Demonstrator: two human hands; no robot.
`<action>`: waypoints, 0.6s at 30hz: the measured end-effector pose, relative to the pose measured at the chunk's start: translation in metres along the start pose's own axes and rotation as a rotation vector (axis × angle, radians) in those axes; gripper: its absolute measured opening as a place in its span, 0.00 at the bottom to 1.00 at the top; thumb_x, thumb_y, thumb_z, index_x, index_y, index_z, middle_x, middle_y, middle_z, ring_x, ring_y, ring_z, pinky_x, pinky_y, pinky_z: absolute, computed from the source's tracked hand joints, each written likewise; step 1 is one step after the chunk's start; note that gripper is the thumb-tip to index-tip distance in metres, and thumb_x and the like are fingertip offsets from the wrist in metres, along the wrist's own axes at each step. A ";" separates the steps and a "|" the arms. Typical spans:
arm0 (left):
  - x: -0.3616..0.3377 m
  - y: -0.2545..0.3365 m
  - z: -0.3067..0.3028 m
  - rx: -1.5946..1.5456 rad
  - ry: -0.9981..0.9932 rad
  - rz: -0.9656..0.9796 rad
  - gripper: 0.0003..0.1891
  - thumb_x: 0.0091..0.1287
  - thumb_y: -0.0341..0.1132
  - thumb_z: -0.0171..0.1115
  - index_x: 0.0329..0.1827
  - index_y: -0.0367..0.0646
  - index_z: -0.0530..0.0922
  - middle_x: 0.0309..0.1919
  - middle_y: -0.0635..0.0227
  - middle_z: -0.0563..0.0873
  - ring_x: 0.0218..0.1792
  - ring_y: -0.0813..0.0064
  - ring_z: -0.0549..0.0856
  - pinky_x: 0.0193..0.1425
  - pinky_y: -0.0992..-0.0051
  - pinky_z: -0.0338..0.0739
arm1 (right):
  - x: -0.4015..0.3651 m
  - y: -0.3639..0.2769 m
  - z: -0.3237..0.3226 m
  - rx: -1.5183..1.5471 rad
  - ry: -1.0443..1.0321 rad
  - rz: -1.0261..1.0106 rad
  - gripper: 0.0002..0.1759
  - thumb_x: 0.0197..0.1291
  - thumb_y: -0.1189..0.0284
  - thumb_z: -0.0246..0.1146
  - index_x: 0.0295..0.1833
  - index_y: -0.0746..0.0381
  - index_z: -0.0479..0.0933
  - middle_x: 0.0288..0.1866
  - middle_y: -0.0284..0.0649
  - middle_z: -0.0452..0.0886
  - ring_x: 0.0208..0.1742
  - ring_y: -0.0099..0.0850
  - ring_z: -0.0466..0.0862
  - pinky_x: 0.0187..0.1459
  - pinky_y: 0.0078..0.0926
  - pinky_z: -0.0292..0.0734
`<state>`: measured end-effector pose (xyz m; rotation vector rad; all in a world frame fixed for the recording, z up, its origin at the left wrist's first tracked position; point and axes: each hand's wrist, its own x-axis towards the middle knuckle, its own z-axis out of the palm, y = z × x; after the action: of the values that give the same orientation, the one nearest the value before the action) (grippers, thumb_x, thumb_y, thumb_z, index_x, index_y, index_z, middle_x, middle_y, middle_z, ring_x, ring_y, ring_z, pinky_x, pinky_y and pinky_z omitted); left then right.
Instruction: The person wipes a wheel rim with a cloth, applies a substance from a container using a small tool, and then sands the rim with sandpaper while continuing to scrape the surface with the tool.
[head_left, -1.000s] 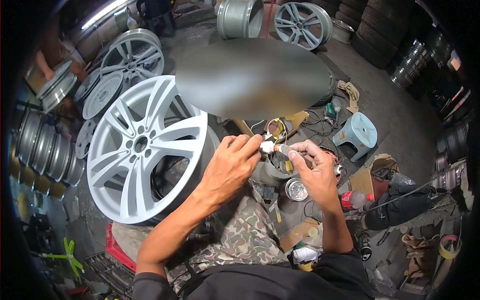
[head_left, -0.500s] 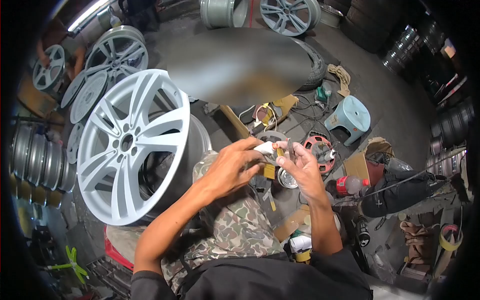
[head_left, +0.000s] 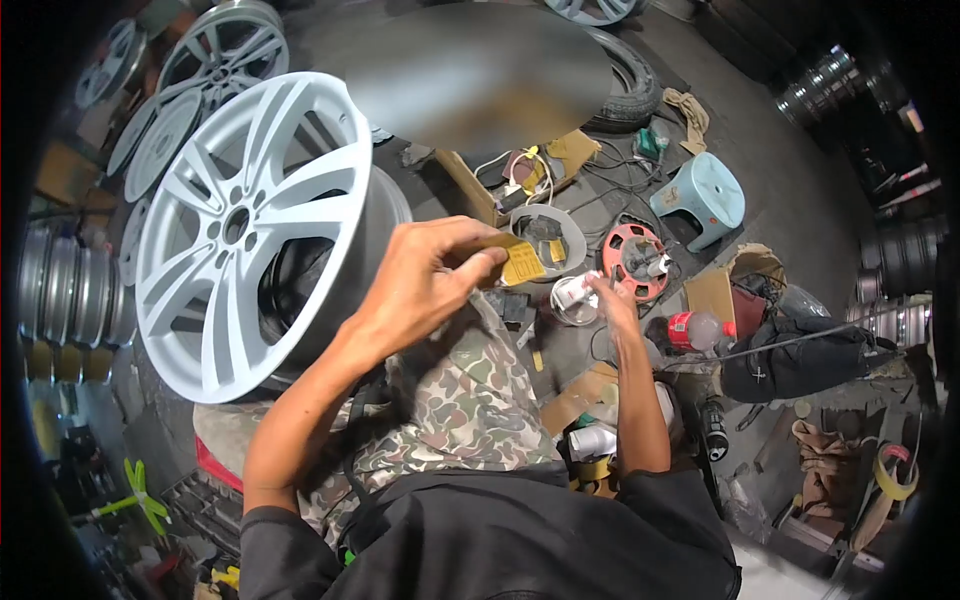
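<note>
Left of frame: white alloy wheel (head_left: pixel 240 220), standing on edge. Centre: left hand (head_left: pixel 420 285), thumb and fingers pinched shut on a yellow card (head_left: pixel 522 263) that projects rightward from the fingertips. Just right and lower: right hand (head_left: pixel 612 305), fingers curled around a small white tube (head_left: pixel 573 292), its long axis pointing left toward the card. Card and tube are near each other, not touching.

Wheel (head_left: pixel 290 190) left of left hand (head_left: pixel 420 280); cable reel (head_left: pixel 640 262) beyond right hand (head_left: pixel 612 300).
</note>
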<state>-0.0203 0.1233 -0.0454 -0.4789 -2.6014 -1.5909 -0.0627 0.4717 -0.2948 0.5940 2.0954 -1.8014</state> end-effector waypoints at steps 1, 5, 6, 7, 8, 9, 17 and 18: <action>-0.006 0.002 -0.010 -0.027 0.032 -0.021 0.09 0.70 0.27 0.67 0.49 0.32 0.87 0.36 0.61 0.91 0.35 0.78 0.89 0.38 0.74 0.83 | 0.012 0.026 0.002 -0.004 0.094 -0.007 0.18 0.64 0.61 0.74 0.43 0.67 0.86 0.43 0.35 0.89 0.42 0.23 0.86 0.47 0.25 0.79; -0.030 0.007 -0.043 -0.090 0.131 -0.136 0.08 0.71 0.28 0.69 0.48 0.32 0.87 0.34 0.67 0.91 0.35 0.84 0.87 0.40 0.79 0.80 | 0.012 0.055 0.013 -0.026 0.255 -0.062 0.21 0.63 0.56 0.74 0.47 0.66 0.87 0.36 0.34 0.86 0.36 0.22 0.82 0.42 0.24 0.77; -0.036 0.007 -0.049 -0.089 0.135 -0.136 0.08 0.71 0.28 0.69 0.48 0.32 0.87 0.34 0.67 0.91 0.35 0.84 0.87 0.40 0.79 0.80 | 0.018 0.068 0.011 -0.028 0.252 -0.065 0.21 0.63 0.56 0.74 0.47 0.66 0.87 0.36 0.34 0.86 0.36 0.22 0.82 0.42 0.24 0.77; -0.041 0.009 -0.054 -0.059 0.167 -0.124 0.08 0.71 0.28 0.69 0.47 0.31 0.87 0.33 0.67 0.90 0.35 0.84 0.86 0.40 0.79 0.79 | 0.023 0.081 0.009 -0.132 0.307 -0.139 0.25 0.62 0.55 0.76 0.50 0.67 0.86 0.39 0.38 0.87 0.41 0.26 0.84 0.47 0.27 0.78; -0.044 0.010 -0.059 -0.030 0.199 -0.113 0.08 0.71 0.28 0.70 0.47 0.31 0.87 0.33 0.68 0.90 0.36 0.85 0.86 0.40 0.79 0.79 | 0.020 0.081 0.011 -0.237 0.363 -0.212 0.29 0.60 0.54 0.77 0.53 0.69 0.84 0.42 0.42 0.88 0.46 0.30 0.86 0.53 0.30 0.79; -0.046 0.010 -0.062 -0.063 0.194 -0.124 0.08 0.71 0.28 0.70 0.47 0.32 0.87 0.32 0.69 0.90 0.36 0.84 0.87 0.41 0.80 0.79 | 0.013 0.079 0.012 -0.369 0.492 -0.241 0.36 0.54 0.53 0.81 0.59 0.70 0.81 0.45 0.44 0.87 0.46 0.33 0.86 0.52 0.32 0.79; -0.062 0.019 -0.078 -0.068 0.276 -0.077 0.08 0.70 0.28 0.71 0.47 0.32 0.87 0.33 0.68 0.90 0.35 0.82 0.88 0.41 0.80 0.79 | 0.010 0.117 0.021 -0.334 0.674 -0.276 0.26 0.65 0.55 0.73 0.52 0.70 0.83 0.42 0.47 0.89 0.44 0.36 0.87 0.50 0.35 0.79; -0.063 0.018 -0.080 -0.118 0.286 -0.094 0.08 0.70 0.28 0.71 0.47 0.32 0.87 0.33 0.68 0.90 0.36 0.82 0.88 0.41 0.81 0.79 | 0.010 0.116 0.024 -0.339 0.670 -0.279 0.26 0.65 0.55 0.73 0.52 0.70 0.83 0.42 0.47 0.89 0.44 0.36 0.87 0.50 0.35 0.79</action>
<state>0.0361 0.0460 -0.0060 -0.1226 -2.3599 -1.7051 -0.0139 0.4635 -0.4027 0.9410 2.9757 -1.4322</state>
